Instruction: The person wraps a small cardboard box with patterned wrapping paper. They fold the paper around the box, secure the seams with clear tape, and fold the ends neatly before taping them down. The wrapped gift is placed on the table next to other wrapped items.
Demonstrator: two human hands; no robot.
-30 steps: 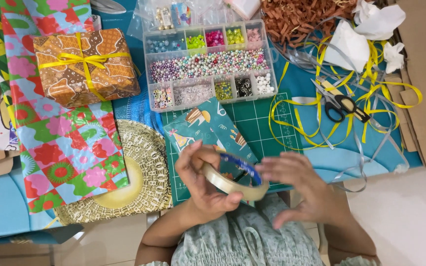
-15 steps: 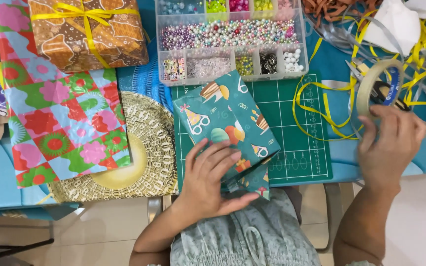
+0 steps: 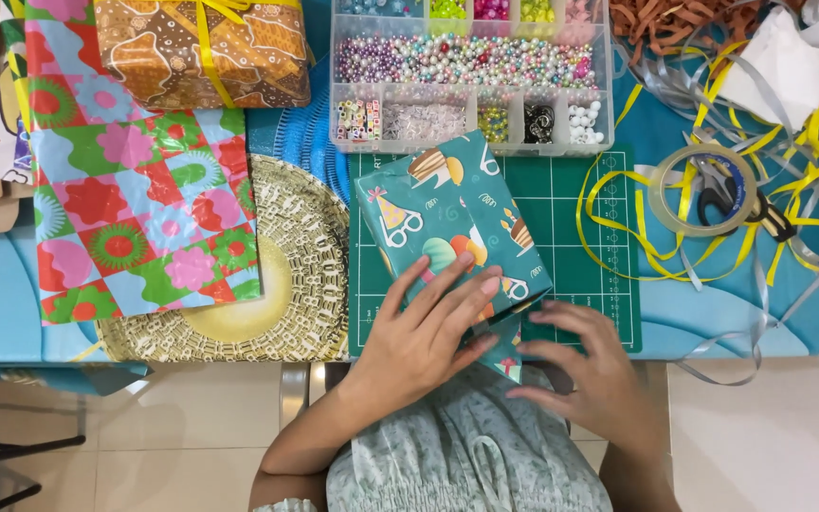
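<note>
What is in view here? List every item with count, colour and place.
wrapped box: one, teal party-print paper, on the green cutting mat, under both hands
second wrapped box: one, brown with yellow ribbon, top left
patterned wrapping paper: one sheet, red, green, pink, left
bead organiser: one, clear, mixed beads, top centre
tape roll: one, clear, right, on the ribbons
scissors: one, dark, by the tape roll
ribbons: several, yellow and silver, right
left hand: flat on the teal box
right hand: at its near end
</note>
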